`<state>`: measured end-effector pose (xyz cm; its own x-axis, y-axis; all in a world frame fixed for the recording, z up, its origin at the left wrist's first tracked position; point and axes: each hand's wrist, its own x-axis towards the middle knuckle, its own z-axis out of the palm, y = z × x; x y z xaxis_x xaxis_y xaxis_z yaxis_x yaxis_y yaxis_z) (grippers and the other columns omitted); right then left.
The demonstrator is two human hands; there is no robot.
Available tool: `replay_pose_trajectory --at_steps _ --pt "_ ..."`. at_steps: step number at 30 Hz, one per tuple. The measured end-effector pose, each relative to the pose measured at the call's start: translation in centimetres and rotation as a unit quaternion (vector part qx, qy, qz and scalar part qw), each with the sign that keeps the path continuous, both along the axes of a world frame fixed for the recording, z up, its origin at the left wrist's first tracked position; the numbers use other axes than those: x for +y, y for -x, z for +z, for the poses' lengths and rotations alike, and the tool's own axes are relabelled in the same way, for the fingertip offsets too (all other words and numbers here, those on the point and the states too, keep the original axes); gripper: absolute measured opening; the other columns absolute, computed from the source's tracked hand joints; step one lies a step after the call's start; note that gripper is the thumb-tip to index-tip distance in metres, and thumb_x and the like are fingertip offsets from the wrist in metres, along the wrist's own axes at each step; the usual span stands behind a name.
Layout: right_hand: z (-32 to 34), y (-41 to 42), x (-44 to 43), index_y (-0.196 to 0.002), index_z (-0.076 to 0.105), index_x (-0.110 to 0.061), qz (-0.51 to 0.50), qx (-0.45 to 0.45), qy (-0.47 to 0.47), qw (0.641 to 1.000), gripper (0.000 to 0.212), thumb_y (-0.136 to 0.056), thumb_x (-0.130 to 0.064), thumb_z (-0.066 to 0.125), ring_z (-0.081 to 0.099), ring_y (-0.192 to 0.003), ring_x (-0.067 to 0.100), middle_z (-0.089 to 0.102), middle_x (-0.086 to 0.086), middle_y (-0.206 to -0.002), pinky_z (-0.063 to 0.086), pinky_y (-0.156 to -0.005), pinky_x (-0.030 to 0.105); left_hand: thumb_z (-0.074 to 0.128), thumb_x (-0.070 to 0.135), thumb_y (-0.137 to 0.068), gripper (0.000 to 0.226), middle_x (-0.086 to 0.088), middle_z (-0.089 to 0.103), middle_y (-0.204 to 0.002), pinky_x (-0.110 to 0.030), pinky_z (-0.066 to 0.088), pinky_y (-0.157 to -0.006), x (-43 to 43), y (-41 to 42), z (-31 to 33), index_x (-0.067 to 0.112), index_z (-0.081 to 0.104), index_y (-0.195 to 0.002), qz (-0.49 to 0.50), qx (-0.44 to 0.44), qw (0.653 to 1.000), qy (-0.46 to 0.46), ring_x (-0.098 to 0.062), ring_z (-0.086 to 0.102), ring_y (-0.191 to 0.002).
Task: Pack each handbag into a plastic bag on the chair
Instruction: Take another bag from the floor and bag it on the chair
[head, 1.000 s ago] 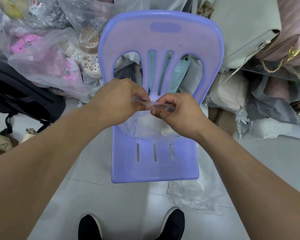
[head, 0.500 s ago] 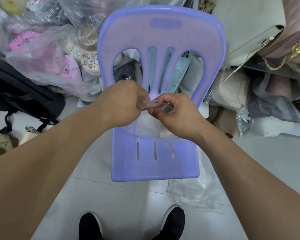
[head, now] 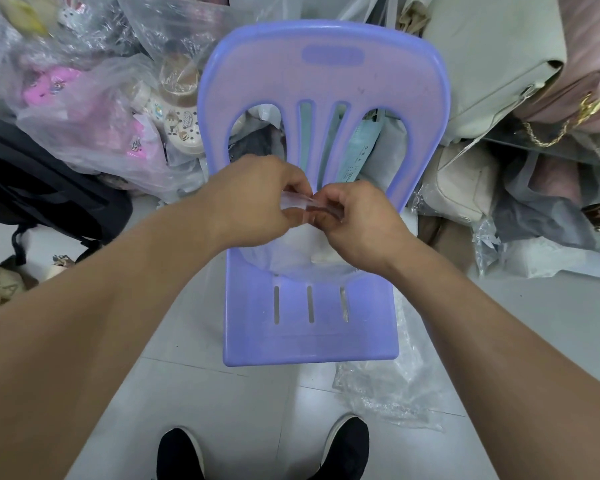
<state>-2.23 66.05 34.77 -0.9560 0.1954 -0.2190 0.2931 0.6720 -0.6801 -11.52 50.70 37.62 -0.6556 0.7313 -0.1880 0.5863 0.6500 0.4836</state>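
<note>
Fingers of the left hand (head: 257, 199) and the right hand (head: 357, 223) are curled and pinch the top of the clear plastic bag (head: 297, 252), close together. The bag sits on the far part of the purple chair (head: 309, 341) seat. Something pale is inside, likely a handbag (head: 326, 259), but I cannot see it well. The plastic looks thin, soft and slippery, and could tear. The load looks light. Best to hold the bunched top tight, not the smooth sides.
</note>
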Motion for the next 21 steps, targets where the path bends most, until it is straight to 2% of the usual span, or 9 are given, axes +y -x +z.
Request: replay_pose_trajectory --at_steps 3,5,7,8,9,12,15,18,21 --pt "0.5 -0.1 0.6 -0.087 0.069 -0.032 0.008 -0.022 -0.002 1.000 0.009 -0.094 -0.031 0.074 0.056 -0.069 0.001 0.061 -0.017 -0.073 0.042 -0.062 0.020 0.070 0.028 -0.091 0.005 0.009 0.069 -0.088 -0.035 0.050 -0.078 0.1 0.1 0.0 0.029 0.073 -0.094 0.007 0.015 1.000 0.015 -0.020 0.059 -0.092" --pt "0.7 -0.3 1.2 -0.087 0.067 -0.033 0.012 -0.042 -0.036 0.998 0.012 -0.094 -0.027 0.073 0.056 -0.076 0.003 0.059 -0.021 -0.077 0.045 -0.067 0.022 0.067 0.018 -0.091 0.011 0.009 0.070 -0.087 -0.040 0.053 -0.079 -0.2 0.1 -0.3 0.028 0.073 -0.093 0.013 0.036 0.999 0.017 -0.019 0.058 -0.087" --pt "0.7 -0.4 1.7 -0.085 0.066 -0.031 0.012 -0.042 -0.054 0.998 0.017 -0.097 -0.019 0.068 0.056 -0.077 0.003 0.058 -0.022 -0.078 0.042 -0.063 0.013 0.064 0.012 -0.092 0.018 0.012 0.066 -0.081 -0.039 0.054 -0.075 -0.5 -0.1 -0.5 0.028 0.072 -0.093 0.020 0.049 0.998 0.018 -0.017 0.054 -0.079" --pt "0.7 -0.5 1.6 -0.087 0.067 -0.028 0.018 -0.043 -0.061 0.997 0.019 -0.098 -0.014 0.065 0.055 -0.074 0.001 0.058 -0.021 -0.077 0.038 -0.057 0.006 0.063 0.011 -0.092 0.019 0.013 0.062 -0.078 -0.038 0.053 -0.072 -0.5 -0.3 -0.7 0.029 0.070 -0.091 0.025 0.057 0.998 0.020 -0.018 0.052 -0.077" --pt "0.6 -0.5 1.5 -0.089 0.068 -0.025 0.026 -0.046 -0.069 0.996 0.020 -0.098 -0.008 0.061 0.056 -0.073 0.000 0.059 -0.019 -0.078 0.038 -0.055 0.005 0.063 0.012 -0.092 0.019 0.012 0.061 -0.076 -0.038 0.052 -0.070 -0.5 -0.6 -0.8 0.029 0.069 -0.090 0.029 0.062 0.997 0.019 -0.019 0.052 -0.076" --pt "0.0 -0.7 1.2 -0.097 0.070 -0.019 0.033 -0.046 -0.077 0.995 0.022 -0.099 -0.002 0.056 0.060 -0.081 0.012 0.063 -0.010 -0.084 0.040 -0.059 0.014 0.070 0.025 -0.091 0.007 0.006 0.071 -0.087 -0.040 0.055 -0.075 -0.8 -0.9 -1.1 0.029 0.072 -0.096 0.041 0.065 0.997 -0.007 -0.022 0.063 -0.084" --pt "-0.3 -1.1 1.6 -0.092 0.067 -0.023 0.018 -0.021 -0.081 0.996 0.021 -0.099 -0.005 0.059 0.057 -0.080 0.012 0.062 -0.013 -0.080 0.041 -0.063 0.012 0.076 0.031 -0.087 0.020 0.004 0.072 -0.095 -0.029 0.051 -0.079 -1.7 -0.4 -0.8 0.023 0.074 -0.105 0.052 0.055 0.997 -0.023 -0.021 0.065 -0.093" --pt "-0.5 -1.4 2.2 -0.092 0.064 -0.026 0.011 -0.045 -0.069 0.997 0.009 -0.098 -0.020 0.067 0.059 -0.083 0.015 0.066 -0.008 -0.090 0.043 -0.064 0.018 0.071 0.009 -0.089 0.013 0.007 0.070 -0.086 -0.012 0.039 -0.067 -2.5 0.1 -0.8 0.017 0.076 -0.098 0.074 0.054 0.995 -0.027 -0.013 0.067 -0.086" --pt "-0.7 -1.6 2.7 -0.084 0.060 -0.032 0.018 -0.083 -0.100 0.991 0.021 -0.097 -0.018 0.068 0.061 -0.086 0.016 0.067 -0.007 -0.090 0.043 -0.066 0.025 0.061 -0.008 -0.081 0.033 0.005 0.075 -0.090 -0.013 0.041 -0.072 -2.6 0.0 -1.0 0.016 0.077 -0.097 0.104 0.066 0.992 -0.035 -0.005 0.063 -0.078"
